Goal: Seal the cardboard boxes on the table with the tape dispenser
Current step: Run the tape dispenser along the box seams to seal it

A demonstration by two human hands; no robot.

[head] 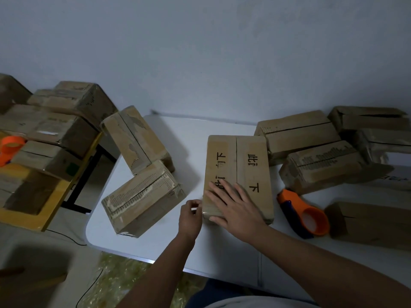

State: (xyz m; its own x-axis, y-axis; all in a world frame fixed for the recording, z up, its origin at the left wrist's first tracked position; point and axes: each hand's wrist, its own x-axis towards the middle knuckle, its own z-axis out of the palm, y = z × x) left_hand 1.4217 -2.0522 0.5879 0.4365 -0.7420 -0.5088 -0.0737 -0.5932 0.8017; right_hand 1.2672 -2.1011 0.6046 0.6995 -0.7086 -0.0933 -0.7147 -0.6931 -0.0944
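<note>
Surface: white table (142,236), plain wall (200,52) behind.
Box (246,165): long axis runs away from viewer.
Right hand (233,207): flat, fingers spread, on box.
Left hand (190,216): fingers curled at box corner.

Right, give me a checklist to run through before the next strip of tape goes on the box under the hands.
1. Box with black writing flat on the white table: ok.
2. Flaps closed, seam meeting: ok.
3. Right hand pressing the box's near end: ok.
4. Left hand at the near left corner, apparently pinching tape: cannot tell.
5. Tape dispenser lying on the table right of the box, in neither hand: not ok.
6. Tape left on its roll: cannot tell.
</note>
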